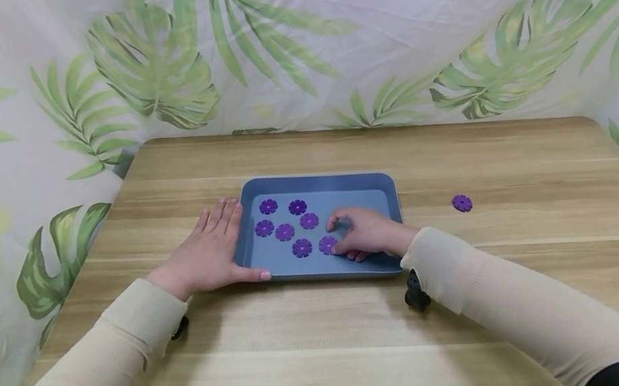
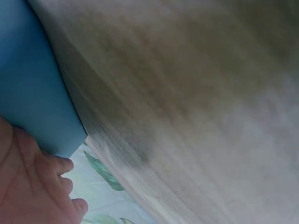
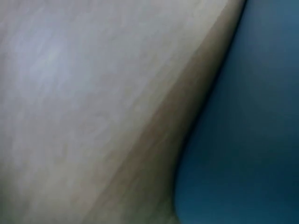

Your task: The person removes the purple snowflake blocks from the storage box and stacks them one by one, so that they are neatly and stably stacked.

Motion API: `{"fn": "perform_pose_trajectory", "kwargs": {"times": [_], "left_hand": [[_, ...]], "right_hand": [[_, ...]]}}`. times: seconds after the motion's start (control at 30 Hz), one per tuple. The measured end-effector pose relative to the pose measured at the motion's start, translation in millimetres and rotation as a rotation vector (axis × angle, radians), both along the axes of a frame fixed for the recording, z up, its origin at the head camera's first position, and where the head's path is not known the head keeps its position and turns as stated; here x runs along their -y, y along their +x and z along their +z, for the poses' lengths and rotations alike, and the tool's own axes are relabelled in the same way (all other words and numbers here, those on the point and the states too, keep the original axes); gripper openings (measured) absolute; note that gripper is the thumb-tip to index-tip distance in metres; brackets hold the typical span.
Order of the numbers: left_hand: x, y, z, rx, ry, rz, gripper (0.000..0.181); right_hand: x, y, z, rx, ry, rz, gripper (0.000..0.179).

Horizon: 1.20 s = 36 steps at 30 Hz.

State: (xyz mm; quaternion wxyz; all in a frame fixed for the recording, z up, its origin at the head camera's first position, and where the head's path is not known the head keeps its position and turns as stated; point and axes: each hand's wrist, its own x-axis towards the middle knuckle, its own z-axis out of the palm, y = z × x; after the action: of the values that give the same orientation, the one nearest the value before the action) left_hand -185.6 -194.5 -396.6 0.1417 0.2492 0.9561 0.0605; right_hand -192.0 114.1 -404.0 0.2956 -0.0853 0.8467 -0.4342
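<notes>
Several purple notched discs [image 1: 284, 232], shaped like flowers or snowflakes, lie spread inside a shallow blue tray [image 1: 314, 182]. My left hand [image 1: 211, 250] rests at the tray's left side, fingers straight and the thumb along the front edge. The left wrist view shows that palm [image 2: 32, 182] beside the tray's outer wall [image 2: 37, 88]. Inside the tray, my right hand [image 1: 371, 230] reaches over the front right part. Its thumb tip overlaps the edge of one purple disc [image 1: 327, 244], while the index finger stands apart above it. In the right wrist view only the tray wall [image 3: 247, 130] and tabletop show.
One more purple disc [image 1: 461, 203] lies on the wooden table [image 1: 311, 350], right of the tray. A leaf-patterned cloth [image 1: 408, 12] hangs behind the table and along its sides. Dark wrist devices [image 1: 416, 292] sit under the cuffs.
</notes>
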Motion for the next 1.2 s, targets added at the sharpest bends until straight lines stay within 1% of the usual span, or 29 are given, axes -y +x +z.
{"fn": "perform_pose_trajectory", "kwargs": {"times": [0.1,0.2,0.27,0.33,0.43,0.5,0.53,0.6,0.7,0.8,0.87,0.97,1.03,1.13,1.2], "left_hand": [[0.2,-0.5,-0.1,0.001,-0.002,-0.001,0.143],[0.7,-0.6,-0.4,0.002,-0.004,0.001,0.143],[0.7,-0.8,-0.2,0.003,-0.004,0.001,0.144],[0.8,-0.8,-0.3,0.004,0.0,0.001,0.144],[1.3,0.0,-0.1,0.01,0.005,0.003,0.144],[1.5,0.4,-0.1,0.012,0.007,0.006,0.144],[1.6,0.6,-0.1,0.012,0.008,0.006,0.143],[1.4,0.7,-0.1,0.009,0.011,0.006,0.143],[0.5,0.2,-0.4,0.001,0.015,0.002,0.143],[0.5,-0.4,-0.4,0.001,0.018,0.002,0.143],[0.7,-0.4,-0.5,0.002,0.017,0.002,0.143],[0.7,-0.7,-0.2,0.003,0.017,0.003,0.144],[0.6,-0.8,0.0,0.002,0.017,0.002,0.144],[0.8,-0.7,0.1,0.003,0.016,0.0,0.144],[1.1,-0.1,0.3,0.006,0.019,0.0,0.144]], "right_hand": [[-1.3,1.1,1.1,-0.048,0.012,0.059,0.027],[-1.9,1.9,1.4,-0.077,0.016,0.084,0.022],[-2.2,2.1,1.3,-0.117,0.036,0.105,0.017],[-1.9,2.8,1.3,-0.192,0.086,0.141,0.015],[-0.7,4.2,1.5,-0.345,0.179,0.218,0.014],[0.2,5.4,1.9,-0.424,0.236,0.264,0.016],[0.4,5.8,2.3,-0.45,0.256,0.281,0.019],[0.6,6.2,3.1,-0.461,0.275,0.295,0.023],[-0.2,6.0,4.1,-0.43,0.271,0.272,0.021],[-1.3,4.8,5.1,-0.365,0.211,0.23,0.021],[-3.3,4.4,6.0,-0.297,0.147,0.193,0.019],[-7.8,2.7,9.3,-0.194,0.04,0.117,0.01],[-12.2,0.9,13.1,-0.124,-0.037,0.055,0.011],[-19.3,-2.5,19.7,-0.046,-0.128,-0.024,0.016],[-24.6,-5.0,23.7,0.006,-0.182,-0.066,0.015]]}}
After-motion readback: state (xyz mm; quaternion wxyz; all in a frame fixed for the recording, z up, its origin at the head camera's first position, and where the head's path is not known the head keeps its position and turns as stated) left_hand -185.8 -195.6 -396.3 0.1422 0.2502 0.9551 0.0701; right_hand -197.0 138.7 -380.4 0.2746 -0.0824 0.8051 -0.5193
